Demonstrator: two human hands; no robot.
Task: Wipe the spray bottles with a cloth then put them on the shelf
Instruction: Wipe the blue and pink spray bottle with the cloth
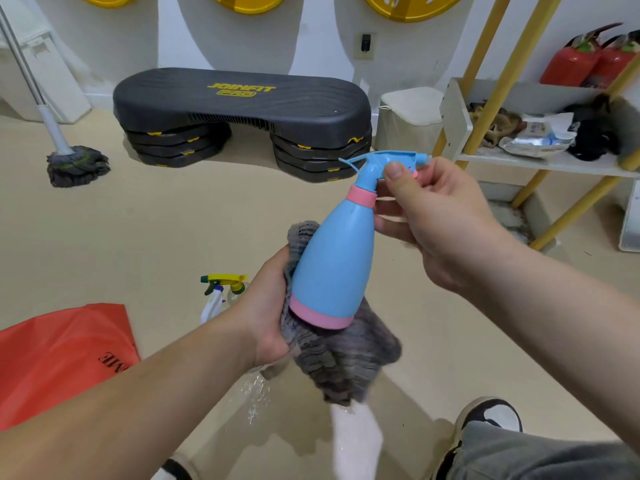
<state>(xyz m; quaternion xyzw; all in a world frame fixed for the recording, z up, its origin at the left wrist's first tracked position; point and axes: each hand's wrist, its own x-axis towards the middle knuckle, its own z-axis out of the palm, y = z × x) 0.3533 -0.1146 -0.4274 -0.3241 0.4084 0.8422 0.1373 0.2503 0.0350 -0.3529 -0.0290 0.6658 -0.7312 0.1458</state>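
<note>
Head cam, nearest first: wet patch point(256, 393) on the floor at 6 o'clock, by the feet. Right above it, left hand point(266, 317) curled round a bunched grey cloth point(339, 362), cupping the pink base of the blue spray bottle point(332, 261) through it. Up at 2 o'clock, right hand point(436, 216) pinching the bottle's neck and trigger head, thumb on top, bottle tilted with its nozzle toward 1 o'clock. Looks like mid-wipe on this one, so not ready to shelve yet. Over at 8 o'clock on the floor, a yellow-topped spray bottle point(225, 284), half hidden behind the left wrist; can't tell if wiped. Further out at 2 o'clock, the shelf point(540, 164), holding rags and packets but no spray bottles in sight. So roughly: one wipe underway, all the shelving left to do. Way back at 12, a black step platform point(242, 105).
</note>
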